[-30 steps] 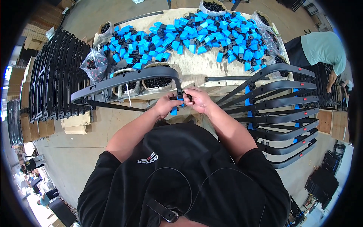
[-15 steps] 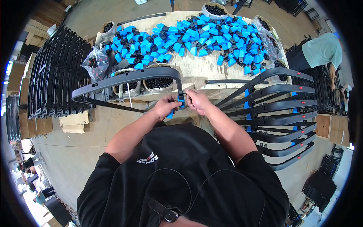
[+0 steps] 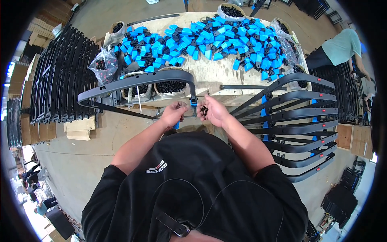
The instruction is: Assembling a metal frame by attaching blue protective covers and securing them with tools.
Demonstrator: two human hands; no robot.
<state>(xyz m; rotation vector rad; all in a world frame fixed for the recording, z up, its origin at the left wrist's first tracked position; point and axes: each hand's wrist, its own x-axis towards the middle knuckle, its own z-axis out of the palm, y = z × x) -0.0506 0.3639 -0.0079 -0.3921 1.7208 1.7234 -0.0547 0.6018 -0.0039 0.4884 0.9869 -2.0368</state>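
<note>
Flanking the lower end of a bent black frame (image 3: pixel 137 82), the person's two hands work just in front of the near edge of the wooden desk (image 3: pixel 205 73). The left hand (image 3: pixel 173 115) is loosely curled, thumb toward the fingers, around a blue piece (image 3: pixel 176 125) that shows below it; most of that piece is hidden. The right hand (image 3: pixel 215 111) is half open, palm turned toward the left, its bent fingers holding a few small dark parts (image 3: pixel 204 111); how many cannot be told. Between the hands, and apart from the left one, a blue fitting (image 3: pixel 193 103) sits at the frame's down-turned end, close to the right fingertips. The frame's long upper bar reaches left across the front of two open sacks of black parts, the nearer to the hands being a pale sack (image 3: pixel 170 96). Beyond, a broad heap of blue-and-black pieces (image 3: pixel 201 40) covers much of the desk, and a straight black bar (image 3: pixel 252 87) lies along its near side. A clear plastic bag (image 3: pixel 104 67) sits at the left corner, beside a tall row of black frames (image 3: pixel 62 76). On the right, several curved frames (image 3: pixel 306 111) with red marks stand side by side; past them a co-worker (image 3: pixel 340 48) in a pale green top leans over.
</note>
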